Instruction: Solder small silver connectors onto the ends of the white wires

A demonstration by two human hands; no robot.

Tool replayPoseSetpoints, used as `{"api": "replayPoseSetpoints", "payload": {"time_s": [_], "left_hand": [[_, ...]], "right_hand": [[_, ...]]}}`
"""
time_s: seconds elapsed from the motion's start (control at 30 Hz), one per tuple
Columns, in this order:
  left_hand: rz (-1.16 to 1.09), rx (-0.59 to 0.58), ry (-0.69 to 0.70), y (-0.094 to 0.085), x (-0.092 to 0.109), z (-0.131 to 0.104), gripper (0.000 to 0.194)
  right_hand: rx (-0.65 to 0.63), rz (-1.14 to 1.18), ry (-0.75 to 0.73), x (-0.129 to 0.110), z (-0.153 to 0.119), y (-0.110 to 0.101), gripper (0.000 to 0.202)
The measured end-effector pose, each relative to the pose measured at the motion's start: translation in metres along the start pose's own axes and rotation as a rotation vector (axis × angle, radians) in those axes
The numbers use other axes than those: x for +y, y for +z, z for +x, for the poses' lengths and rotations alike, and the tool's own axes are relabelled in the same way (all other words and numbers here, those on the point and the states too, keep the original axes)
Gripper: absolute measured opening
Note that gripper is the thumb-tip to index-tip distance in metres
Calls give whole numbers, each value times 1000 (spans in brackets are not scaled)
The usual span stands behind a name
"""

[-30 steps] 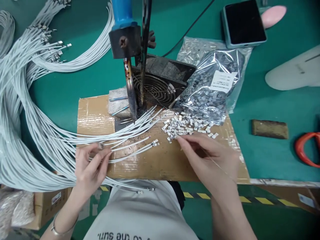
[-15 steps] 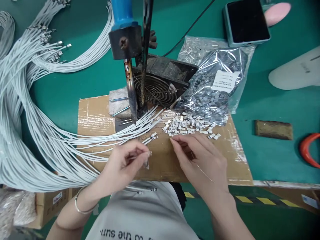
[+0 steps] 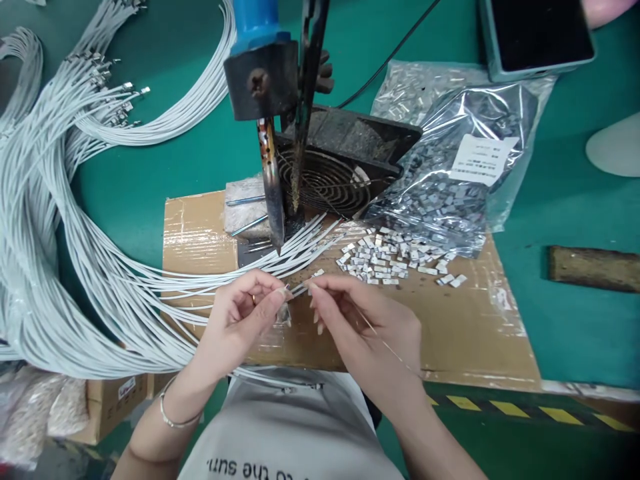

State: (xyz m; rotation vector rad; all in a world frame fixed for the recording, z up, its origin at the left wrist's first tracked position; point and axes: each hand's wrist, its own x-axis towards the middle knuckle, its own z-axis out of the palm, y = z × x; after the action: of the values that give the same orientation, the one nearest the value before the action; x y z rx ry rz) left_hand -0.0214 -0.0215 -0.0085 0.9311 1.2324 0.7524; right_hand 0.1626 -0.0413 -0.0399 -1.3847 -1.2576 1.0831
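My left hand (image 3: 250, 319) pinches something small, partly hidden by its fingertips, above the cardboard (image 3: 450, 327). Close beside it, my right hand (image 3: 367, 323) has thumb and index finger closed at the end of a white wire; a thin solder-like wire (image 3: 385, 343) runs across its palm. White cables (image 3: 200, 283) stretch from the left to below the soldering iron tip (image 3: 275, 220). Small white connectors (image 3: 375, 260) lie in a loose pile behind my right hand. What exactly the fingertips touch is too small to tell.
A black fan (image 3: 330, 180) stands behind the iron. Plastic bags of small parts (image 3: 450, 173) lie at the back right, near a teal-framed device (image 3: 540, 33). A brown block (image 3: 595, 267) is at the right. Thick cable bundles (image 3: 40, 267) cover the left side.
My right hand has moved left, from near the connector pile to my left hand's fingertips. My left hand has risen slightly. The camera view has shifted a little.
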Motion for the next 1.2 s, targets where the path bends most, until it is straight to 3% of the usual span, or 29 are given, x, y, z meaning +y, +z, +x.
{"api": "replayPoseSetpoints", "payload": {"time_s": [0.13, 0.4, 0.97, 1.2], "left_hand": [[-11, 23, -5, -1, 1, -3, 25], [-21, 5, -8, 0, 3, -4, 30], [78, 15, 36, 4, 9, -8, 33], [105, 36, 92, 2, -3, -11, 34]], "right_hand": [[-54, 82, -12, -5, 2, 6, 17], [-35, 172, -17, -15, 8, 10, 23], [-67, 340, 67, -8, 2, 6, 18], [-105, 589, 248, 2, -2, 17, 11]]}}
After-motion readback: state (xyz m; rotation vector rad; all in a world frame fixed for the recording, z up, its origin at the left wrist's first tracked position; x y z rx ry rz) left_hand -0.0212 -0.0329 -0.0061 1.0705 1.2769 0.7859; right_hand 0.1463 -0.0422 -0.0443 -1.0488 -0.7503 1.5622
